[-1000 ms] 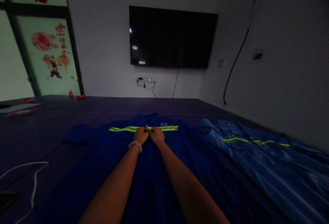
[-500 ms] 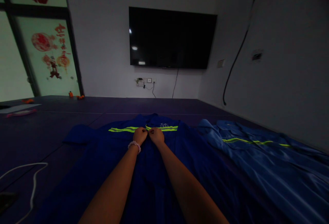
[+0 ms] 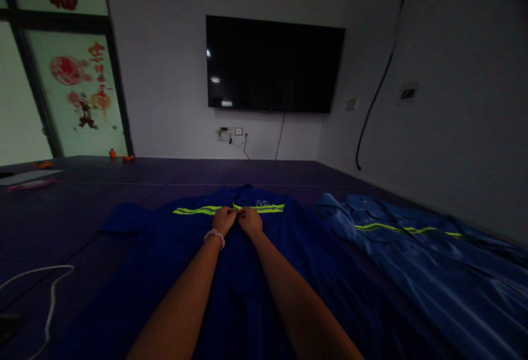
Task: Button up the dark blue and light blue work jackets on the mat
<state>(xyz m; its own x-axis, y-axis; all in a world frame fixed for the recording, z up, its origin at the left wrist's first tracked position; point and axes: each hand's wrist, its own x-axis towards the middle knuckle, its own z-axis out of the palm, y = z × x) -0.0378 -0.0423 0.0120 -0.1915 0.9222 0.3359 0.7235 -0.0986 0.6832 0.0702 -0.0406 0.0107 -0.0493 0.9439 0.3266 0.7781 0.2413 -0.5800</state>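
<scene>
A dark blue work jacket (image 3: 165, 255) lies spread out in front of me, with a yellow-green reflective stripe (image 3: 270, 208) across the chest and small white lettering above it. My left hand (image 3: 225, 220), with a pale pink band (image 3: 215, 237) on its wrist, is closed in a pinch on the jacket's front edge at stripe height. My right hand (image 3: 250, 221) pinches the front edge right beside it, the fingertips of both almost touching. The fingers cover the exact spot they grip, so any button there is hidden.
A lighter blue garment (image 3: 412, 261) with a yellow-green stripe lies to the right. On the left are a white cable (image 3: 53, 299) and a dark object (image 3: 10, 324). Small orange items (image 3: 113, 153) stand near the glass door. A television (image 3: 274, 65) hangs on the far wall.
The view has shifted very slightly. Both hands stay together at the jacket's front, still pinching the cloth, with hardly any visible movement.
</scene>
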